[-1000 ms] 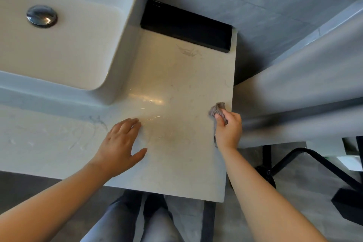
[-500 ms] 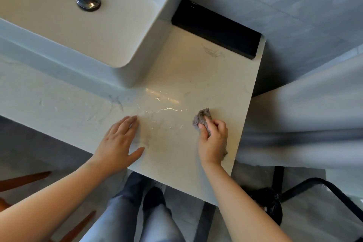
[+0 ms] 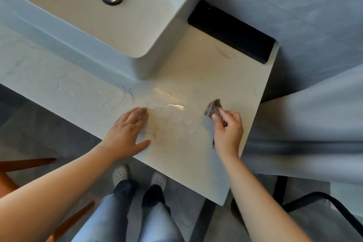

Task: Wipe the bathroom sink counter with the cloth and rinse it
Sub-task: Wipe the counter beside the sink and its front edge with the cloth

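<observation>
Two hands on the counter — one flat, one with the cloth.

The left hand lies palm down, fingers straight and thumb spread, holding nothing; the sink stands beyond its fingertips. Wet streaks glint between the hands. The right hand pinches the bunched grey cloth with curled fingers and thumb — it sticks out past the fingertips, against the counter.
</observation>
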Demonstrator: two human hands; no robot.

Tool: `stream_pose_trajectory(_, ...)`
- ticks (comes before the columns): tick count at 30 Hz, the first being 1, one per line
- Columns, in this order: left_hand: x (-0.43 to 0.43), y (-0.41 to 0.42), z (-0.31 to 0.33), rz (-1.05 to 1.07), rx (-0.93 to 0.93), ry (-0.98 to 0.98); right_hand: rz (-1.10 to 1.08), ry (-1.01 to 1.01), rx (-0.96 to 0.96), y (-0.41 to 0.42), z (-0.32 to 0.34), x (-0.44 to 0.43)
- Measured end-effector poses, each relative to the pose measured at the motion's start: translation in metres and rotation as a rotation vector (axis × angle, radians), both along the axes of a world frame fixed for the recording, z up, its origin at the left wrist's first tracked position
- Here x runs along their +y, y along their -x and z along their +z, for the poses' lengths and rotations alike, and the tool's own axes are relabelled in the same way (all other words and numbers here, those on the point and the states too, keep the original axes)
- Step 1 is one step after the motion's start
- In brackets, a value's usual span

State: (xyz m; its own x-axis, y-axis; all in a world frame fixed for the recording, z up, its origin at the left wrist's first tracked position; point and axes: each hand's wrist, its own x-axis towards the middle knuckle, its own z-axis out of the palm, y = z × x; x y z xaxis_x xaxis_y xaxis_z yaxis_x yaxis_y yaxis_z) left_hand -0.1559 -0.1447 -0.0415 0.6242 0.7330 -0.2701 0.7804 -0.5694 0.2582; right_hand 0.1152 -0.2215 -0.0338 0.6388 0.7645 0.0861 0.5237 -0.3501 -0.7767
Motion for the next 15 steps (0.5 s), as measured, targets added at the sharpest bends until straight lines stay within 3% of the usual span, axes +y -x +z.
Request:
stream_pose_trajectory(9, 0.006, 0.008, -0.007, -0.053, -0.004, 0.014, -0.083, 0.085, -0.104, -0.017, -0.033, 0.041)
stream_pose_trajectory(15, 0.007, 0.015, 0.003, -0.006, -0.114, 0.060, 0.048, 0.048, -0.141, 0.030, -0.042, 0.028)
